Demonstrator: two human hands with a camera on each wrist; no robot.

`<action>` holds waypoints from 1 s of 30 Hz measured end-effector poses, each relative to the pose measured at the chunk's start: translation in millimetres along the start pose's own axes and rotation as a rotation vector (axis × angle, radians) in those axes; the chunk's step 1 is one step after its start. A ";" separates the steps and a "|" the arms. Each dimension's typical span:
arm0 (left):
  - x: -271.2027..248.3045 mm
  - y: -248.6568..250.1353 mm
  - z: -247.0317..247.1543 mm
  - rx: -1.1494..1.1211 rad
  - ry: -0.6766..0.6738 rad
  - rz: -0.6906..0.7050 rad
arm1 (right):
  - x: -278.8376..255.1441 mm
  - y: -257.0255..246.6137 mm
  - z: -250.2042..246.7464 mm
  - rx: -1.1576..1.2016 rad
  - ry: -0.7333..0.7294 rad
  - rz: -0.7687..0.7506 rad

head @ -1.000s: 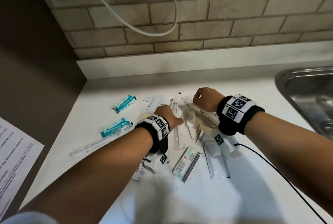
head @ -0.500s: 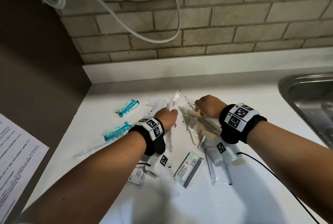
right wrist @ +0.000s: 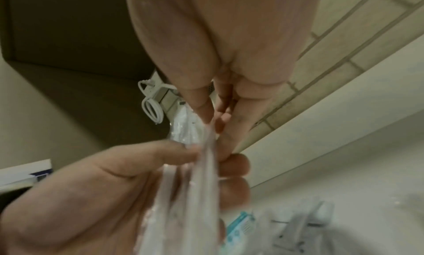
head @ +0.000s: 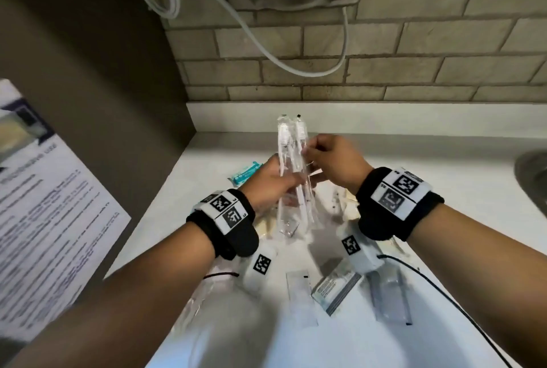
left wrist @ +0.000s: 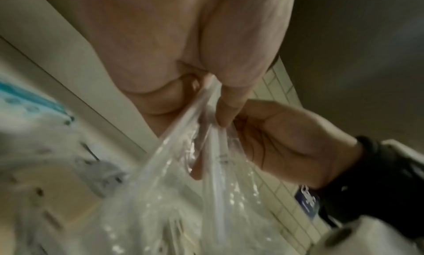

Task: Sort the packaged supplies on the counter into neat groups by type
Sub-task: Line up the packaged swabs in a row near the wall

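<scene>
Two long clear toothbrush packets (head: pixel 291 157) stand upright together above the white counter (head: pixel 461 160). My left hand (head: pixel 291 185) grips them around their lower middle. My right hand (head: pixel 309 157) pinches the right packet's edge a little higher up. In the left wrist view the crinkled packets (left wrist: pixel 183 186) run down from my left fingers (left wrist: pixel 227 102), with my right hand (left wrist: pixel 286 141) against them. In the right wrist view my right fingertips (right wrist: pixel 206 113) pinch the packets (right wrist: pixel 183 195), which lie across my left hand (right wrist: pixel 103 186). Under my hands lies a loose pile of other packets, partly hidden.
A teal packet (head: pixel 245 173) lies at the back left. A grey-white sachet (head: pixel 337 287) and flat clear packets (head: pixel 390 296) lie near the front. A steel sink (head: pixel 532 178) is at the right edge. A printed sheet (head: pixel 44 219) hangs on the dark panel at left.
Both hands have risen from the pile on the counter, bringing the two clear toothbrush packets up and upright between them.
</scene>
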State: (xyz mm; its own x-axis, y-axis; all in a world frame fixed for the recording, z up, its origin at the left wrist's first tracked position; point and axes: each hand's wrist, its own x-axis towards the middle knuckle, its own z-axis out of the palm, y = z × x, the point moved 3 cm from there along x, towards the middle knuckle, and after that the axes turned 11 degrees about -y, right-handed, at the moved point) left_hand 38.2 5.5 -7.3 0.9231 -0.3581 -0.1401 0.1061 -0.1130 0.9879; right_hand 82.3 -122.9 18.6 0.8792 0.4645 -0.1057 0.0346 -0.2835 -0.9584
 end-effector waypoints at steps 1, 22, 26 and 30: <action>-10.0 3.5 -9.2 0.015 0.007 0.006 | 4.8 -3.0 9.3 0.002 -0.016 -0.008; -117.5 -17.9 -185.5 0.352 0.411 -0.212 | 95.9 26.3 235.5 -1.360 -0.540 0.221; -113.4 -25.3 -194.5 0.331 0.420 -0.218 | 105.9 35.4 228.5 -1.413 -0.527 0.290; -102.5 -32.8 -193.2 0.310 0.370 -0.202 | 73.5 32.5 206.9 -1.500 -0.568 0.218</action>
State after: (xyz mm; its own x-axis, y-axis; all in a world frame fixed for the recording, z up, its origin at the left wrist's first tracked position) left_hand 11.5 225.0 -12.5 0.9704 0.0444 -0.2375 0.2328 -0.4347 0.8699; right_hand 49.8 75.6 -75.2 0.6613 0.4453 -0.6037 0.6474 -0.7453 0.1594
